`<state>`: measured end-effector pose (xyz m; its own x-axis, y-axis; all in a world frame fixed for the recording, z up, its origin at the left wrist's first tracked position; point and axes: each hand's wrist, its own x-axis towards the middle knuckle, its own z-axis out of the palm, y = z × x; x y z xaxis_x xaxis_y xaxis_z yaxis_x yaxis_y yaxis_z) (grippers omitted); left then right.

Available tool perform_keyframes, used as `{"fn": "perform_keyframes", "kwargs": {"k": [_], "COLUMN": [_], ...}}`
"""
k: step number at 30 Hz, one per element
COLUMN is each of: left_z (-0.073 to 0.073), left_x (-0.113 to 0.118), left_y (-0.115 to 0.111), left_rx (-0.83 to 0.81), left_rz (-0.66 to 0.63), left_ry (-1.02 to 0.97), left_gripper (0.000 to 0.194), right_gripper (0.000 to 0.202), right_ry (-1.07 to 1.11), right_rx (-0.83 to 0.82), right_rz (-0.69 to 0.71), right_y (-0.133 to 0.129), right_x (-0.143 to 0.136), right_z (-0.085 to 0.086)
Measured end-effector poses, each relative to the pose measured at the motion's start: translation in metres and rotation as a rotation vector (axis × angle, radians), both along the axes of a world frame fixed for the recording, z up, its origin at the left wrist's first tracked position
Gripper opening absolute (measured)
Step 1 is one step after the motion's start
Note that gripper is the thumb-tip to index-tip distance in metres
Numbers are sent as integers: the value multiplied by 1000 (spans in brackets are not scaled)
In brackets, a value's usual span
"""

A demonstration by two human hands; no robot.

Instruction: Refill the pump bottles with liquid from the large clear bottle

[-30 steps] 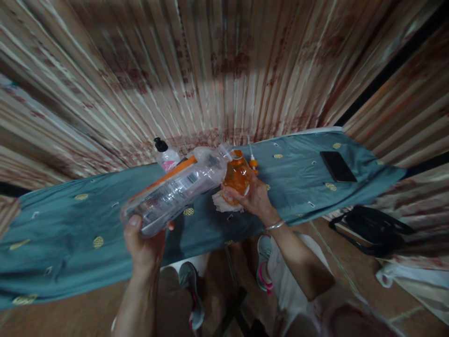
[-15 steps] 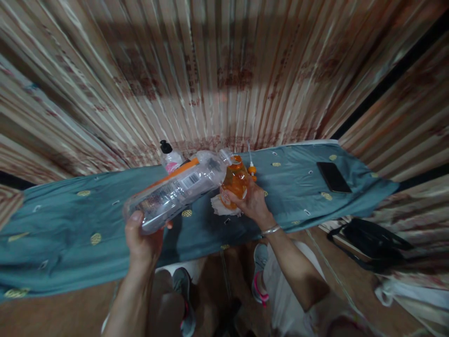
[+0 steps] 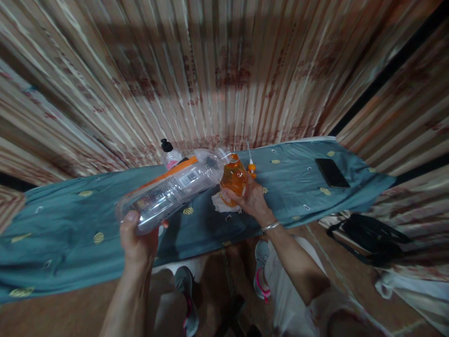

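Note:
A large clear plastic bottle (image 3: pixel 171 194) with an orange-edged label lies tilted in my left hand (image 3: pixel 138 238), which wraps round its base. Its neck points right, at the mouth of a smaller orange see-through bottle (image 3: pixel 233 180); whether the two touch I cannot tell. My right hand (image 3: pixel 254 201) is closed round the orange bottle and holds it nearly upright. Under that bottle a crumpled white tissue (image 3: pixel 220 203) rests on the cloth. Just behind my right hand is an orange and white pump top (image 3: pixel 251 166) with a thin tube pointing up.
A bottle with a black pump (image 3: pixel 170 152) stands behind the clear bottle. The table has a teal patterned cloth (image 3: pixel 87 215), with a black phone (image 3: pixel 331 173) at right. Striped curtains (image 3: pixel 217 70) hang behind. A black bag (image 3: pixel 372 234) sits at lower right.
My left hand and the base of the clear bottle have shifted slightly left and up. Its neck stays at the orange bottle's mouth. The whole view has moved a little.

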<state>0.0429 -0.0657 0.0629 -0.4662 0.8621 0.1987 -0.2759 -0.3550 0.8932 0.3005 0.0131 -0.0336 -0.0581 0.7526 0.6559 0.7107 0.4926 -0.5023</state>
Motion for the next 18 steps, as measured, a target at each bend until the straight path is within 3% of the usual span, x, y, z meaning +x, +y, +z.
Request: {"fn": "perform_keyframes", "kwargs": {"k": [18], "left_z": [-7], "left_x": [1], "left_y": [2], "left_rx": [-17], "left_rz": [-11], "left_ry": [-31], "left_gripper": [41], "right_gripper": [67], "right_ry": [34], "right_rx": [-55], "right_rz": [3], "right_y": [0], "right_x": [1], "right_z": [4]}}
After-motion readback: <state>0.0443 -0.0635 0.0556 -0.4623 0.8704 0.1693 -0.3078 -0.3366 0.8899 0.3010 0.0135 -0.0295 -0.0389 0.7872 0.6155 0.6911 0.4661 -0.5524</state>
